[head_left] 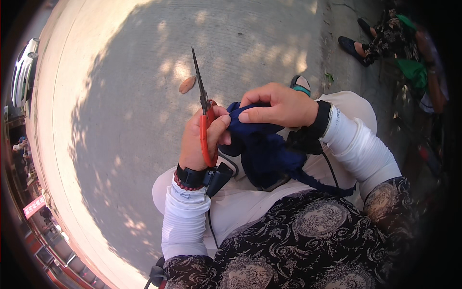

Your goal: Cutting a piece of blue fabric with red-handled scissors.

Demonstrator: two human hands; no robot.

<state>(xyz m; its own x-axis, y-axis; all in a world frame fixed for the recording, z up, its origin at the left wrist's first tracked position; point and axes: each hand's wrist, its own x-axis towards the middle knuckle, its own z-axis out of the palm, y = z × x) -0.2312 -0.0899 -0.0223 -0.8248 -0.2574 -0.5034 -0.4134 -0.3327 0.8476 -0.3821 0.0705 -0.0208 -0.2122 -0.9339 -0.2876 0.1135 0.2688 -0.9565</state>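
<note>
Fingers of our left hand [199, 139] close around the red-handled scissors [204, 111], blades shut and pointing away. Our right hand [281, 106] pinches the dark blue fabric [264, 149] bunched over our lap. We judge a taut fold would help before cutting. Beneath lies shaded concrete pavement [144, 96], with a dry leaf [187, 84] nearby.

Two hands up front: one left hand [199, 137], one right hand [281, 106]. One pair of red-handled scissors [204, 115], one bundle of dark blue fabric [264, 149]. One dry leaf [187, 84] on the pavement, one car [22, 72] at the far left, one other person [394, 38] seated top right.
</note>
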